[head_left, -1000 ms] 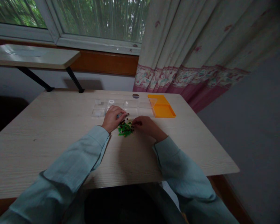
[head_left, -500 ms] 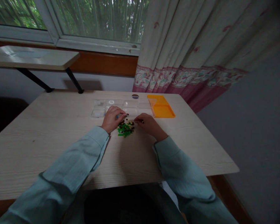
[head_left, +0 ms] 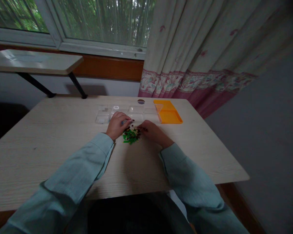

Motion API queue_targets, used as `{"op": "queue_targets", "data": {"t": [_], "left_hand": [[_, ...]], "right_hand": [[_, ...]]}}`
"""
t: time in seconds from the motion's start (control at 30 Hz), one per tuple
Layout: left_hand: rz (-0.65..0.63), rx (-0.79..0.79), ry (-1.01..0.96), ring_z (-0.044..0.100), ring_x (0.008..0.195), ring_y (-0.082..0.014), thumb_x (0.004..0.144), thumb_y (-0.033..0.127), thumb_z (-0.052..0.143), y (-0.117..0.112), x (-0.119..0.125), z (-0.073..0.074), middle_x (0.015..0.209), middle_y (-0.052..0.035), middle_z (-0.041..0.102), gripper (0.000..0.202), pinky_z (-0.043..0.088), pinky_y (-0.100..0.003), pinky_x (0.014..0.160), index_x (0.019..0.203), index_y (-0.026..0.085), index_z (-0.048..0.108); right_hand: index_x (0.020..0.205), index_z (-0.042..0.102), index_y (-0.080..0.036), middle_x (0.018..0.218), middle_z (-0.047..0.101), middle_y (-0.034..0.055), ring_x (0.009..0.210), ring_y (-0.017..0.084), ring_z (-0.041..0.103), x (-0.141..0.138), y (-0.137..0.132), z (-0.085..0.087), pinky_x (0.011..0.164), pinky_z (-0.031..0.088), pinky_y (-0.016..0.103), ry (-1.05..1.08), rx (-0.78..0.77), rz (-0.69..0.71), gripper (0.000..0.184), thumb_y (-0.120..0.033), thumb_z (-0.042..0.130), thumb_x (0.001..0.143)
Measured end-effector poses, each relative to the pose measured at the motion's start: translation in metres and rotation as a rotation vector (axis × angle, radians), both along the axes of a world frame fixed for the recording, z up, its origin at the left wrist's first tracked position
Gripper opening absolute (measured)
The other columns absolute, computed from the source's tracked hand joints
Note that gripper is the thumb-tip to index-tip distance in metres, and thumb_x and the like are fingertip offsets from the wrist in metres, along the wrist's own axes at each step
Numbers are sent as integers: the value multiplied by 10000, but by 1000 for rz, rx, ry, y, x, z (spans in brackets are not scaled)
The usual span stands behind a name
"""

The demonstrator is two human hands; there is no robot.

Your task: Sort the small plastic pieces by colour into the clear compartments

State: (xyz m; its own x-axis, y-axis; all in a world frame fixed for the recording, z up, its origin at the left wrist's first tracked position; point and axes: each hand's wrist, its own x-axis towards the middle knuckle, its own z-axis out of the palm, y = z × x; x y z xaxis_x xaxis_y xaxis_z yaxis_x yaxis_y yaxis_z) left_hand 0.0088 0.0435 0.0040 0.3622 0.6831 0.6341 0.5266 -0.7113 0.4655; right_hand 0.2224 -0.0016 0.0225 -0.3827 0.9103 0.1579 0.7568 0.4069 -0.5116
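Observation:
A small pile of green, dark brown and pale yellow pieces [head_left: 131, 135] lies on the table between my hands. At its upper left, my left hand [head_left: 117, 124] is closed, thumb and fingers pinched near a small dark piece [head_left: 133, 120]; whatever is inside the pinch is too small to name. My right hand [head_left: 152, 131] reaches in from the right with bent, closed fingertips at the pile's edge, and what they hold is hidden. Just behind my hands stands a clear plastic divided box [head_left: 103, 119] with several compartments.
A shallow orange tray [head_left: 169, 112] sits at the right end of the clear box, partly beneath it. Behind them is a dark round spot [head_left: 141, 101] on the wooden table [head_left: 63, 146]. A raised shelf [head_left: 51, 63] on black legs stands back left; a curtain [head_left: 175, 78] hangs behind.
My right hand has shifted slightly left and down, its fingertips closer to the pile. My left hand stays nearly in place.

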Motion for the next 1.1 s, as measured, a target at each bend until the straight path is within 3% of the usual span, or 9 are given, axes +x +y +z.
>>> {"op": "queue_targets", "data": {"t": [0.23,0.83,1.1], "left_hand": [[-1,-2,6,549,908,-190,911,395,556,-1,0,2,868,-32,663,224,418,-372,872,896,212,684],[2,-8,13,544,874,-190,907,409,559,0,0,1,837,-31,663,240,424,-375,847,861,216,694],[103,9,32,541,895,-214,912,367,543,4,-3,-4,850,-48,675,233,419,-395,837,929,222,725]], "right_hand": [[914,726,-130,876,634,67,768,129,561,3,-5,14,758,437,241,-62,-65,-38,226,-44,571,773],[850,723,-130,882,635,79,812,152,561,4,-3,7,769,427,257,-159,-28,-61,138,-117,591,809],[854,714,-145,857,637,64,803,149,554,4,-1,9,764,410,258,-113,23,-77,133,-129,584,832]]}}
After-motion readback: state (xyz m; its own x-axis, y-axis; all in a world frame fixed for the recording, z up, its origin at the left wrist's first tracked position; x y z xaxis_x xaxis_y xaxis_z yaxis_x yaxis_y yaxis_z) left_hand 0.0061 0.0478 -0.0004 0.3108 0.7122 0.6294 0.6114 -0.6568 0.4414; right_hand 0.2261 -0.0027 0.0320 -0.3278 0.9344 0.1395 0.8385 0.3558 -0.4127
